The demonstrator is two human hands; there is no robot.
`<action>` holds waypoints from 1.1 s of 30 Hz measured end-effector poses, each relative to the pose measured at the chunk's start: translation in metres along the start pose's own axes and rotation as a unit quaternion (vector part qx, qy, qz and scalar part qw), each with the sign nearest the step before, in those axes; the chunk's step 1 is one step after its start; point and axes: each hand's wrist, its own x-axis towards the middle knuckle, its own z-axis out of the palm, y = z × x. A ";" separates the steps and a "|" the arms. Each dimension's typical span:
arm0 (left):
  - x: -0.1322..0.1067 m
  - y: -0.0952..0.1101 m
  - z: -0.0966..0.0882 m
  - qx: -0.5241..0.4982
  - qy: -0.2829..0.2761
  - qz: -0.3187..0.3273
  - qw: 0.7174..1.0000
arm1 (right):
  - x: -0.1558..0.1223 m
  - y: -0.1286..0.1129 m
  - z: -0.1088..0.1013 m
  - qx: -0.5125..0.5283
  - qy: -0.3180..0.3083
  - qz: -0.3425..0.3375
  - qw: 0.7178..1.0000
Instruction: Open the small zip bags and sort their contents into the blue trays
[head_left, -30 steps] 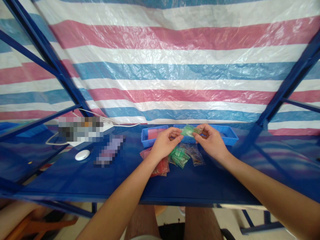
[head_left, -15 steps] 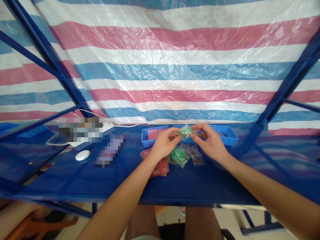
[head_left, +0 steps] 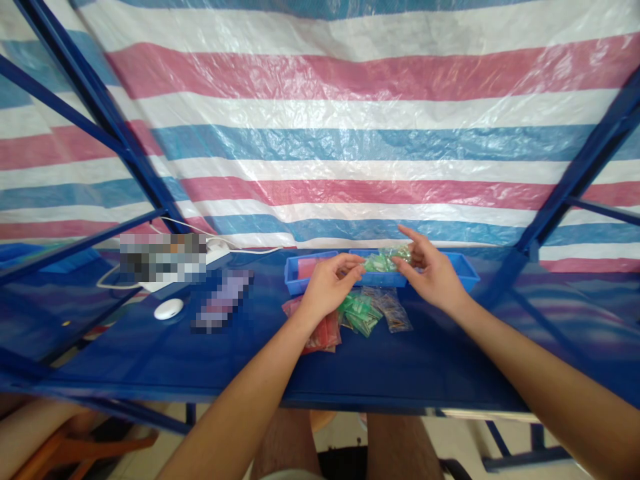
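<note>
Green plastic bag sits between both hands, seen over the right blue tray. Left hand: grip pinched narrow on its left edge. Right hand: thumb against it, index raised; closure cannot be told. Risk: slippery film under slack pinch could drop onto nearer green packets.

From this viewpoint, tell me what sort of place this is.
Probably a makeshift workstation: a striped tarpaulin hangs behind blue plastic bins and a small pile of green plastic packets.
</note>
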 end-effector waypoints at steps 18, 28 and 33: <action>-0.010 0.021 0.000 0.195 -0.111 0.105 0.969 | 0.023 0.051 -0.052 -0.216 0.074 0.035 0.973; -0.013 0.011 0.000 0.241 -0.199 0.158 0.937 | 0.008 0.030 -0.012 -0.150 -0.104 -0.120 0.976; -0.011 0.009 -0.001 0.239 -0.211 0.145 0.936 | 0.007 0.033 -0.007 -0.216 -0.132 -0.150 0.956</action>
